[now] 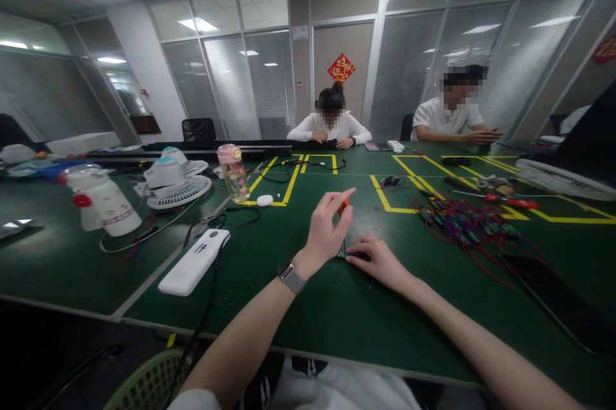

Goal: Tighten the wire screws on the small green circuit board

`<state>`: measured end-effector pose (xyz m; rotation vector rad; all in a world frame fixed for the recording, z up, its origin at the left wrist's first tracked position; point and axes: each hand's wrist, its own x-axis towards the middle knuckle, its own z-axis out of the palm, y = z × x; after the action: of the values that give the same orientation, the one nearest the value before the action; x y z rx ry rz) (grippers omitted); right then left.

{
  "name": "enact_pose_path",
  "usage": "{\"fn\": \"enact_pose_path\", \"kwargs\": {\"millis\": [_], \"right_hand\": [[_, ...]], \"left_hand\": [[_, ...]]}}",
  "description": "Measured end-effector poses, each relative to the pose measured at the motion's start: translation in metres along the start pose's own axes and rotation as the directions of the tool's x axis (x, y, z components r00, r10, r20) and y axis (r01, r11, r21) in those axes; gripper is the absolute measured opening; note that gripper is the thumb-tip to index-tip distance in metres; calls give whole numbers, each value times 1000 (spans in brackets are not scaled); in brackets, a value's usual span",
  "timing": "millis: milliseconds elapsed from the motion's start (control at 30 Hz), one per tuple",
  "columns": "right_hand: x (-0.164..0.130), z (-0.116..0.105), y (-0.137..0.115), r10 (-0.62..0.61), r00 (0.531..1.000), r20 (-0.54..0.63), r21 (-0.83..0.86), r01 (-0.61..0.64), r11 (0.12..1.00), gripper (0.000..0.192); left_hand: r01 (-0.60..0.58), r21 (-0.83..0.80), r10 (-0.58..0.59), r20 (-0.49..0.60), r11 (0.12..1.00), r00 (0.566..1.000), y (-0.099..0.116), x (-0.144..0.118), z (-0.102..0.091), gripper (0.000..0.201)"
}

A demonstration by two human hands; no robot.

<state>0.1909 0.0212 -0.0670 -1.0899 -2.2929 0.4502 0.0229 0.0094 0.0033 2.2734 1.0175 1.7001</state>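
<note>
left hand (327, 227): raised over the green table (337, 314), fingers pinched on the orange handle of a small screwdriver (342, 208), shaft pointing down.
right hand (378, 259): flat on the table, fingertips pressing a small dark part (353, 256); what kind of part is too small to tell.
position of part: just under the screwdriver tip, between both hands, near the table's front edge.
wire pile (462, 224): red and blue leads with small boards, well right of the hands.
power bank (194, 261): white, left of the hands, cable attached.
fans and bottle (233, 172): far left, apart.
handling note: judged best to keep the shaft upright and the part pinned flat so the tip stays seated.
</note>
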Motion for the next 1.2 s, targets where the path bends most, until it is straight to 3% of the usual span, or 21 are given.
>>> {"fn": "enact_pose_path", "kwargs": {"millis": [100,267,333,433,567,733,900,1000,1067,1200], "right_hand": [[0,1,1,-2,1000,-2,2,2,1000,16],[0,1,0,7,1000,-5,-4,-7,1000,16],[0,0,-1,7,1000,-3,-5,-7,1000,16],[0,-1,-2,5,1000,-3,-3,-5,1000,15],[0,-3,-3,13,1000,5,-2,-13,1000,15],[0,-3,-4,12,1000,9,-11,-12,1000,15],[0,-3,-4,17,1000,11,-2,-17,1000,15],[0,-2,-4,21,1000,9,-7,-21,1000,16],[0,-2,-4,23,1000,6,-9,-23,1000,16],[0,-3,-4,22,1000,10,-12,-21,1000,16]], "left_hand": [[1,-85,4,55,996,998,-1,1,0,38],[-1,137,7,-40,991,999,-2,2,-4,29],[-6,157,9,-18,988,1000,-1,2,-8,27],[-19,-22,21,65,1000,998,0,3,-8,34],[73,-291,-43,109,954,993,-2,4,-3,35],[117,-193,-112,35,974,993,-2,6,-5,26],[186,-344,-130,178,921,975,-6,6,-6,46],[201,-405,-124,209,892,970,-7,6,-3,45],[175,-346,-119,176,922,977,-6,6,-3,41],[82,-65,-81,23,995,996,-2,6,-7,25]]}}
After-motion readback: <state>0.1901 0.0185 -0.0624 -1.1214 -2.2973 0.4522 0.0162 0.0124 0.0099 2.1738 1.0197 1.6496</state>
